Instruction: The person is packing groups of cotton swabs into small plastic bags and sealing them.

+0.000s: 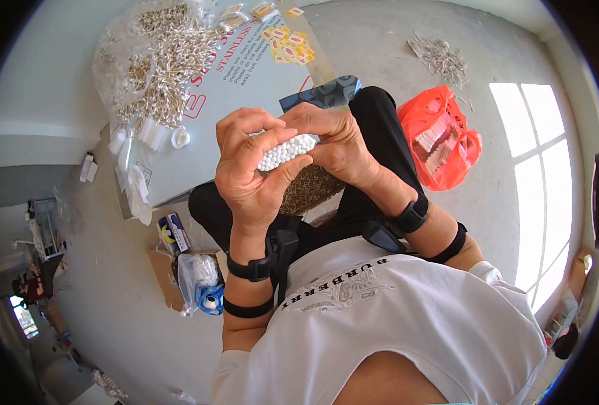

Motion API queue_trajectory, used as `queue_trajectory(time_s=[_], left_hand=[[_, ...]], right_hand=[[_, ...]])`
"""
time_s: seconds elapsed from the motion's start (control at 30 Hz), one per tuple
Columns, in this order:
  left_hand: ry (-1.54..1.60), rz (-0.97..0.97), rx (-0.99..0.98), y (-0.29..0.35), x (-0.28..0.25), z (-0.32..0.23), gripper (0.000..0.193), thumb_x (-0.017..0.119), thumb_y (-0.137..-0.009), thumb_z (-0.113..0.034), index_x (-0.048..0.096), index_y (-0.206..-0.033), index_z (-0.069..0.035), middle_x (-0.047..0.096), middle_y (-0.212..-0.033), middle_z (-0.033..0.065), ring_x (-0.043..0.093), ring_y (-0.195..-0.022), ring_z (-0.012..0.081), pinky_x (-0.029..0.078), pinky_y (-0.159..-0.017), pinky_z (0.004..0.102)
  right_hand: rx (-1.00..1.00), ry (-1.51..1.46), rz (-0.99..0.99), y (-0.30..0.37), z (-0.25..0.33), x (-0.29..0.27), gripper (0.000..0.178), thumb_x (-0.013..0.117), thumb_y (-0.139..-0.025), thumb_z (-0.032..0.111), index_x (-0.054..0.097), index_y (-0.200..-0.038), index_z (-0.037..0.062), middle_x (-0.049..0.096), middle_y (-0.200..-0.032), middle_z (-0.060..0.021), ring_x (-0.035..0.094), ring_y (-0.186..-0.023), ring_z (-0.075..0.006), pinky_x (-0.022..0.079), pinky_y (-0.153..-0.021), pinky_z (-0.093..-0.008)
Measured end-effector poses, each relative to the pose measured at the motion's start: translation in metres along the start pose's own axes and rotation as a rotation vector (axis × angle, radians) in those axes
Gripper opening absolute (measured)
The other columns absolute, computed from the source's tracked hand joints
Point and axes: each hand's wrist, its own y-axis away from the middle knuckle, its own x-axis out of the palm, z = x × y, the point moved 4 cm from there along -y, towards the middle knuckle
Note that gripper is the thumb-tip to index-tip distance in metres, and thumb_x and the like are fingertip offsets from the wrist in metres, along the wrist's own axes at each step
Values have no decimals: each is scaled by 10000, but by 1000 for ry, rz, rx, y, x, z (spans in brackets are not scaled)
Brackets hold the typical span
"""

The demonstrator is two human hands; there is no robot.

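Note:
A tight bundle of cotton swabs (284, 154) is held up above my lap, its round white tips facing me. Clear film seems to wrap it at the right end. My left hand (245, 165) is closed around the bundle from the left, thumb below and fingers above. My right hand (336, 140) pinches its right end between thumb and fingers. Beyond my hands, a large heap of loose cotton swabs (168, 57) lies in and around a clear plastic bag on the table (212, 145). The far side of the bundle is hidden.
Small yellow-and-white labels (289, 47) lie scattered on the table. A dark patterned box (321, 93) is by my right knee. A red plastic bag (441, 169) with pale packs stands on the floor at right, loose sticks (438, 57) beyond. A cardboard box (166, 277) sits at lower left.

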Motion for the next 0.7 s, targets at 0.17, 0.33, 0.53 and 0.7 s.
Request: queue_trajectory(time_s=[0.17,0.33,0.53,0.7], left_hand=[[-24,7,-8,1,-1,2,368,867,-598,-154,719,-916,-42,646,-954,28,543,-1020,257,471,-869,372],[-8,38,0,-3,0,0,358,858,-624,-146,703,-929,-40,644,-961,36,541,-1016,268,469,-871,384],[-42,23,-33,0,1,-1,352,847,-644,-116,690,-950,-42,630,-965,58,546,-993,267,461,-855,373],[33,13,-182,10,0,10,326,834,-651,-69,691,-940,-25,620,-942,64,578,-896,230,481,-785,321]], right_hand=[[-24,42,17,1,2,2,294,748,-720,-16,732,-1008,45,702,-1013,-68,603,-977,-194,482,-894,-323],[-37,46,17,1,3,-1,288,740,-726,-24,732,-1007,42,696,-1015,-74,597,-979,-198,478,-895,-326],[0,40,-19,4,-5,-6,316,716,-687,-61,727,-987,36,691,-996,-72,589,-966,-201,469,-892,-335],[-2,130,-14,3,-2,-9,315,745,-690,-36,719,-995,38,692,-988,-46,583,-949,-190,454,-895,-321]])
